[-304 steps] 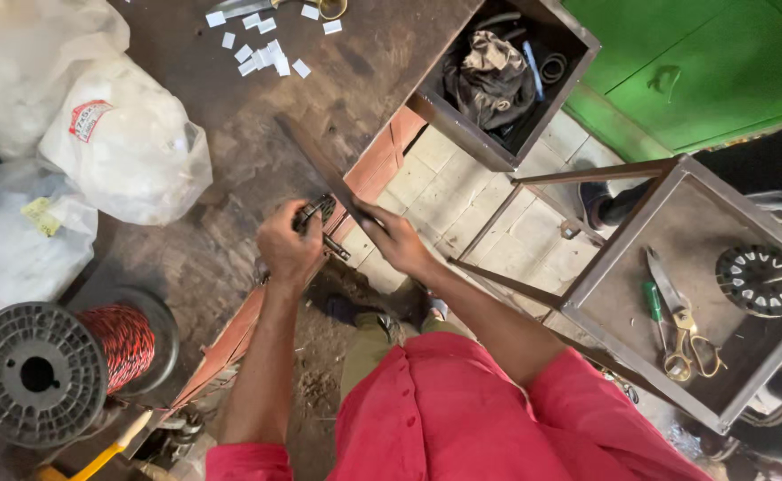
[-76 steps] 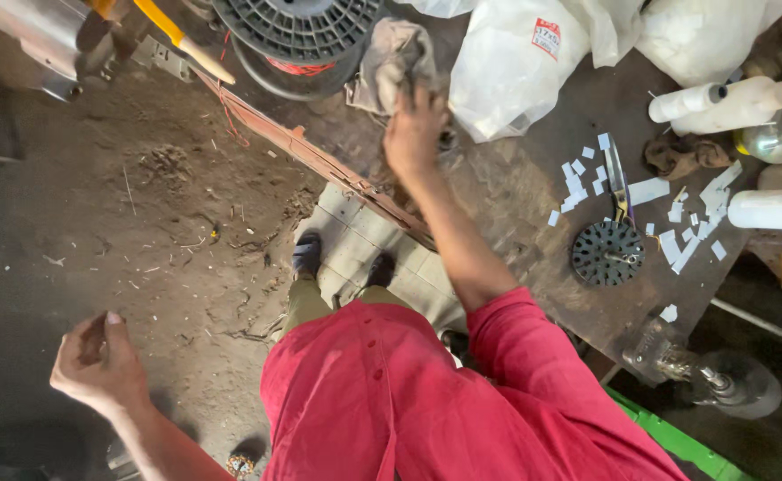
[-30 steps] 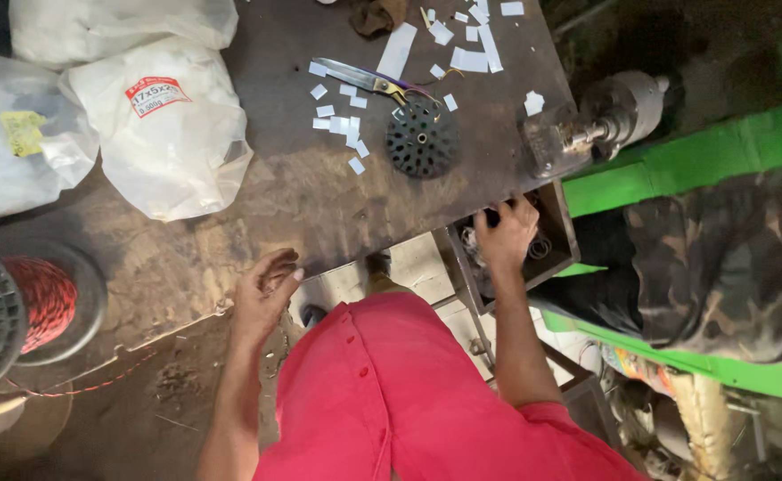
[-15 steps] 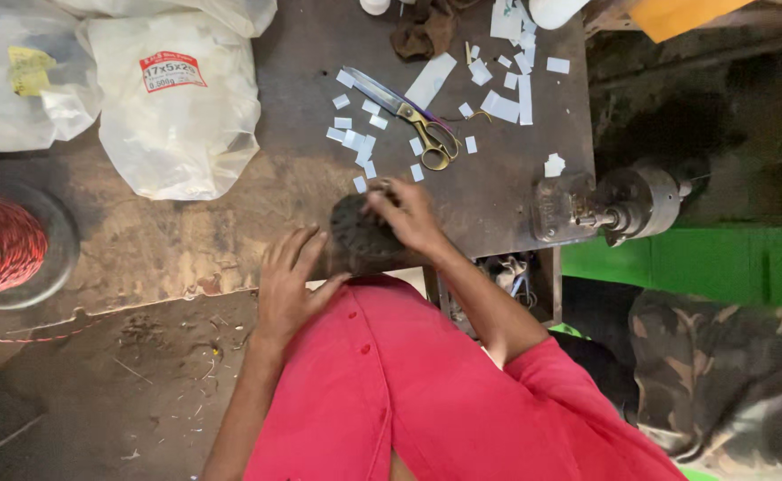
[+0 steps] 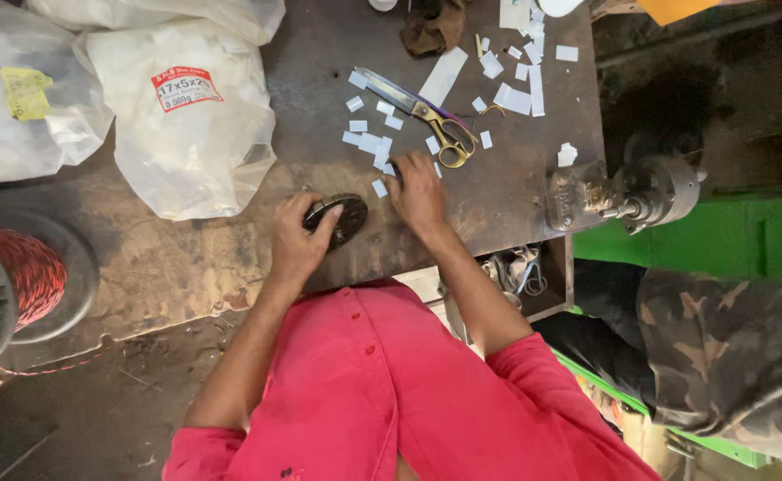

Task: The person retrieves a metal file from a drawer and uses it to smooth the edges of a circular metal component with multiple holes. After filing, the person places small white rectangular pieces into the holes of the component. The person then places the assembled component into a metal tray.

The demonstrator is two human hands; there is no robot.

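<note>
- Risk: dark round slotted core (image 5: 342, 218) sits near the lower edge of the bench (image 5: 515, 205), centre frame. A push from the left hand (image 5: 297, 240) toward the body could tip it off; looks heavy, so it would drop hard.
- Risk: small white paper slips (image 5: 368, 142) lie loose just above both hands. A sweep of the right hand (image 5: 417, 191) would scatter them or knock some off the bench.
- Risk: scissors (image 5: 426, 116) lie just above the right hand, handles toward it. A careless reach could snag them.
- Left hand: fingers curled over the left rim of the core, thumb on top; closed on it in a partial grip, core resting on the bench.
- Right hand: flat, palm down, fingers together, tips on the slips just right of the core. Can't tell if a slip is pinched under the fingers.
- Around: white plastic bags (image 5: 186, 116) upper left, spool of red wire (image 5: 25, 276) at left edge, bench-mounted metal fixture (image 5: 631, 191) at right, open drawer (image 5: 524, 276) below the bench edge.
</note>
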